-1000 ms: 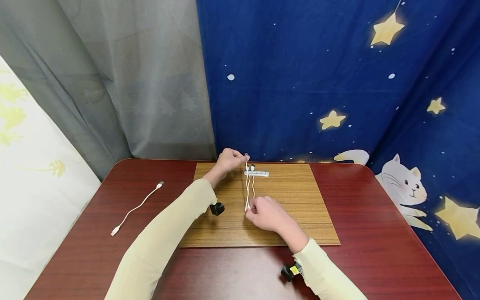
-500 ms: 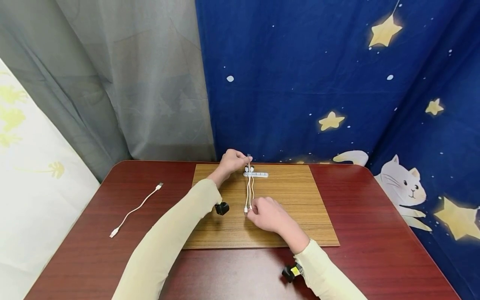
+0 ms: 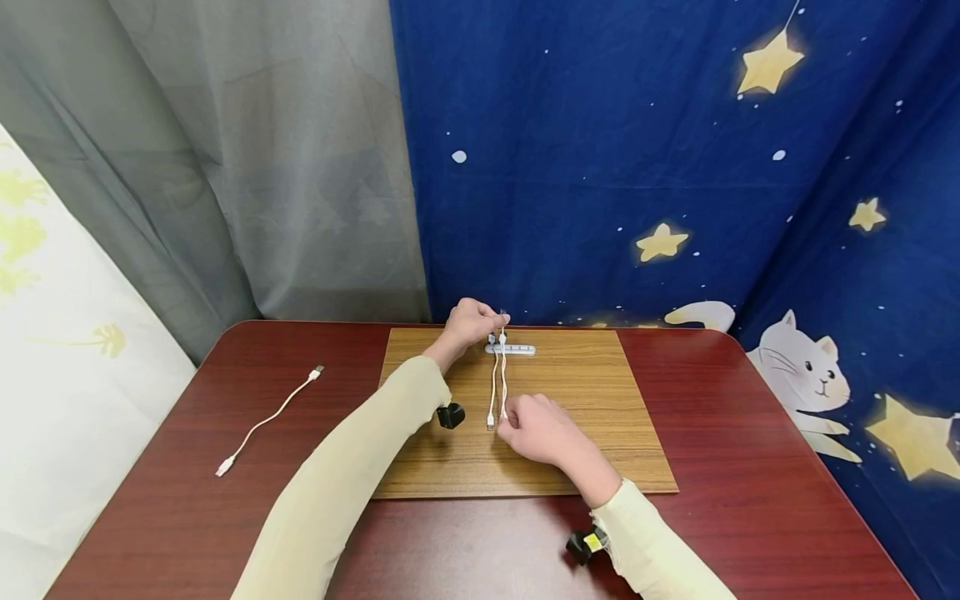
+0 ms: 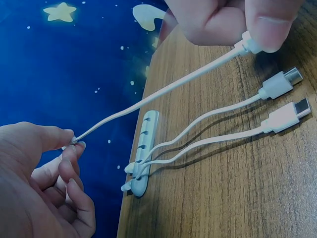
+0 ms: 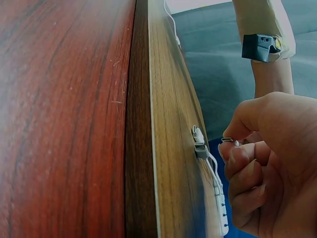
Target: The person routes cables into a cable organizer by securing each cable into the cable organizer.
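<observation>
My left hand (image 3: 472, 322) pinches one end of a white USB cable (image 4: 163, 95) beyond a pale cable holder (image 3: 521, 350). The cable's other end is pinched by my right hand (image 3: 542, 428), nearer the board's front. Stretched between both hands, the cable hangs over the holder, apart from it in the left wrist view. Two more white cables sit in slots at one end of the holder. Their near plugs, an upper plug (image 4: 278, 85) and a lower plug (image 4: 287, 117), lie over the board. A metal plug tip (image 5: 228, 140) shows at my right fingertips.
A wood-grain board (image 3: 592, 408) lies on the dark red table (image 3: 450, 550), its far edge near the table's back edge. Another white cable (image 3: 272, 419) lies on the table at left. A blue starry curtain (image 3: 570, 167) and a grey curtain (image 3: 315, 167) hang behind.
My left hand has moved slightly right, carrying the far end of the held cable from over the left clipped cable to over the other one. The right hand has barely moved.
</observation>
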Available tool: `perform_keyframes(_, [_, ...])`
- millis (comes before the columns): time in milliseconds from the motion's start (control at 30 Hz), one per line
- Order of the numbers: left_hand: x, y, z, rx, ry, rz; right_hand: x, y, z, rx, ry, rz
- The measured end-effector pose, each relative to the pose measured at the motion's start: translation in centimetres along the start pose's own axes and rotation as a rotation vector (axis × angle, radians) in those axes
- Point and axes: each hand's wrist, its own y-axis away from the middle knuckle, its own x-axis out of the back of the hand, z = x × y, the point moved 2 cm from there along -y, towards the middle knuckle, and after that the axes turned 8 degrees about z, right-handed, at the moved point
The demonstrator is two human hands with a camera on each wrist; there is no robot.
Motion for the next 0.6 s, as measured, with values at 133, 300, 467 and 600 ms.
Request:
perform_keyframes(133, [-0.15, -0.08, -0.06, -0.011, -0.024, 0.013, -0.03, 0.05, 0.18, 0.010, 0.002, 0.009])
perform_keyframes(300, [-0.46, -0.24, -0.13, -0.010, -0.049, 0.005, -0.10, 0.12, 0.28, 0.010, -0.002, 0.008])
perform_keyframes(467, [-0.67, -0.24, 0.12, -0.025, -0.050, -0.007, -0.04, 0.14, 0.36, -0.002, 0.000, 0.007])
perform_keyframes(600, [-0.78, -0.29, 0.22, -0.029, -0.035, -0.002, -0.03, 0.19, 0.49, -0.010, 0.012, 0.010])
